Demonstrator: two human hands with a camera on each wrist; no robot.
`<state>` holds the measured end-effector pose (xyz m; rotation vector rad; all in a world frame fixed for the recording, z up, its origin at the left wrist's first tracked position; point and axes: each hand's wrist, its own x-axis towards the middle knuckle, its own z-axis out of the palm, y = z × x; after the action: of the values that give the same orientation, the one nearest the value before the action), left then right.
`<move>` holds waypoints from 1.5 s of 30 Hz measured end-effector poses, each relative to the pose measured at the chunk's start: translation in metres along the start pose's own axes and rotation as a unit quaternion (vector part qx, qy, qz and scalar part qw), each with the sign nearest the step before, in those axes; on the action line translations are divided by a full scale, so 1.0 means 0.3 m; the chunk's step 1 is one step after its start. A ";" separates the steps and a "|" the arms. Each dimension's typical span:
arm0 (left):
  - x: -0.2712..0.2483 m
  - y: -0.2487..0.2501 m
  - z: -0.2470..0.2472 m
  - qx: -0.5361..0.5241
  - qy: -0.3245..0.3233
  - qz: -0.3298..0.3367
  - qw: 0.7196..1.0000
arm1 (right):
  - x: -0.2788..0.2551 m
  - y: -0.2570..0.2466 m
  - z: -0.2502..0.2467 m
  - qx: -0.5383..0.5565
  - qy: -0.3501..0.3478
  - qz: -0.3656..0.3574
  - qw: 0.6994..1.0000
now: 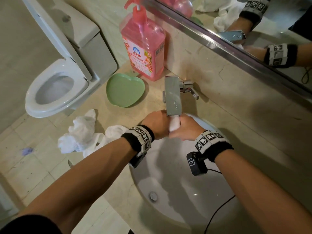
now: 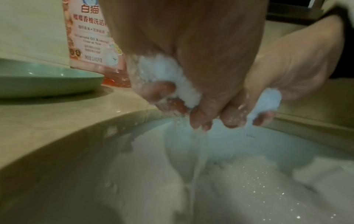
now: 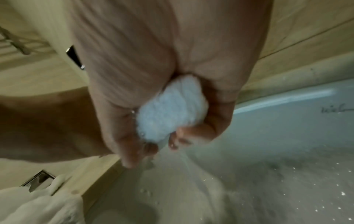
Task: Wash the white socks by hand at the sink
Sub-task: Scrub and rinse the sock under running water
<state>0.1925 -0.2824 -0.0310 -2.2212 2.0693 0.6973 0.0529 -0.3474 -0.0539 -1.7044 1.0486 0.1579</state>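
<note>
A wet white sock (image 1: 174,125) is bunched between both hands right under the square chrome tap (image 1: 172,96), over the white sink (image 1: 219,132). My left hand (image 1: 157,123) grips its left part, and my right hand (image 1: 187,128) grips its right part. In the left wrist view the sock (image 2: 182,84) is squeezed in curled fingers and water runs off into the foamy basin (image 2: 229,181). The right wrist view has the sock (image 3: 168,112) balled in my curled right hand. More white socks (image 1: 81,134) lie heaped on the counter to the left.
A pink detergent pump bottle (image 1: 143,46) stands at the back of the counter, with a green heart-shaped dish (image 1: 125,89) in front of it. A toilet (image 1: 55,85) is at the left. A mirror (image 1: 253,22) runs along the wall. The sink drain (image 1: 153,196) shows below.
</note>
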 end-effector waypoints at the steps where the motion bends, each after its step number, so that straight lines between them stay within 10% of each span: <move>1: 0.005 0.006 -0.003 0.016 0.004 -0.006 1.000 | 0.007 -0.008 -0.001 -0.054 0.011 0.001 0.998; 13: 0.064 0.027 0.038 -0.006 -0.031 -0.089 0.996 | 0.021 -0.006 0.038 -0.381 0.084 -0.049 0.919; 22: 0.078 0.018 0.073 0.028 -0.087 -0.015 0.996 | -0.004 0.005 0.013 -0.321 0.070 -0.054 0.943; 28: 0.031 -0.044 0.061 -0.197 -0.191 -0.075 0.959 | -0.035 0.042 -0.008 -0.265 0.008 -0.100 0.959; 45: -0.073 -0.107 0.083 -0.395 0.099 -0.116 0.906 | -0.065 0.058 0.032 0.072 0.116 -0.037 0.990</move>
<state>0.2152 -0.2501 -0.0550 -2.9769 1.7125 1.5564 0.0325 -0.3292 -0.0590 -1.6542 1.1362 -0.1645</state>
